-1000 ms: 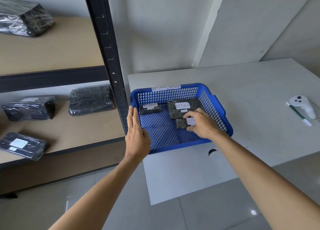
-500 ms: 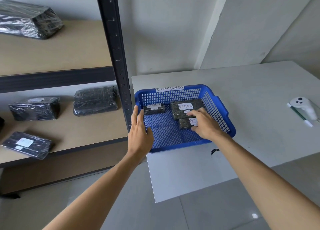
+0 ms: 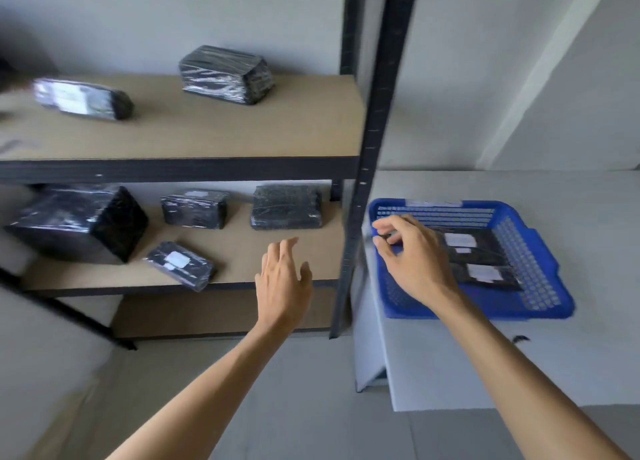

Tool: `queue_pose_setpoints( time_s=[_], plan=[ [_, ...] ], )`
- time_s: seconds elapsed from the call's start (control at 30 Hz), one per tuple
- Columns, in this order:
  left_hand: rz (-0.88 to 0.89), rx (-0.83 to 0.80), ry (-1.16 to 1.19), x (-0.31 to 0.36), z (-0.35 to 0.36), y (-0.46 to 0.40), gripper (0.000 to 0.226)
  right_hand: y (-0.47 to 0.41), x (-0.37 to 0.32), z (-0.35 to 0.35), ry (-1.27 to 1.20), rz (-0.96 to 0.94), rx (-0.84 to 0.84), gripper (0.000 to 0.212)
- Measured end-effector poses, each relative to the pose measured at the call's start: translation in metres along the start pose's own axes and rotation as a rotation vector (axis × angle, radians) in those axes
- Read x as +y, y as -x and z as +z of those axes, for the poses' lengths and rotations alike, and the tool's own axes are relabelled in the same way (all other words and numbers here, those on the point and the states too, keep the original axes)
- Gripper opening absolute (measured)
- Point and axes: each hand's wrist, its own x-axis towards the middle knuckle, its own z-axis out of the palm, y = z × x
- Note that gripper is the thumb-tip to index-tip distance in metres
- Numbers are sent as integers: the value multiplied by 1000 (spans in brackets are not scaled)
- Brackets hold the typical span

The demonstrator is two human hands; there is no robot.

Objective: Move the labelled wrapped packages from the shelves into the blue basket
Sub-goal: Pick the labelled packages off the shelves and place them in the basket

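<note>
both hands (image 3: 282,279) empty, near basket (image 3: 533,307)

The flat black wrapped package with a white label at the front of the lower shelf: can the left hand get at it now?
Probably yes. The left hand is open, the flat black wrapped package with a white label lies uncovered, nothing between them.

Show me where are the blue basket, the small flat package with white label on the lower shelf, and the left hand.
blue basket (image 3: 540,310): head view, near front rim.
small flat package (image 3: 180,265): head view, top face by its white label.
left hand (image 3: 282,281): head view, back of the hand.
</note>
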Motion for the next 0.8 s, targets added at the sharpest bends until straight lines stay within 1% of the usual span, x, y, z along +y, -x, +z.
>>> queue_pose_setpoints(
  time_s=[0.17, 0.3, 0.43, 0.6, 0.8],
  plan=[
    [-92, 25, -94, -82, -56, -3, 45, 2, -49, 73, -53, -41, -64, 14],
    [-198, 22, -148, -159, -92, -7, 39, 2, -81, 141, -22, -41, -193, 14],
    [-281, 6, -168, -238, -117, -22, 41, 3, -109, 214, 36, -26, -292, 13],
    [-286, -43, -170, -324, -127, -55, 43, 1, -139, 304, 58, 24, -343, 13],
    [-252, -97, -211, -397, -118, -99, 46, -14, -167, 399, 70, 52, -363, 18]
  ],
)
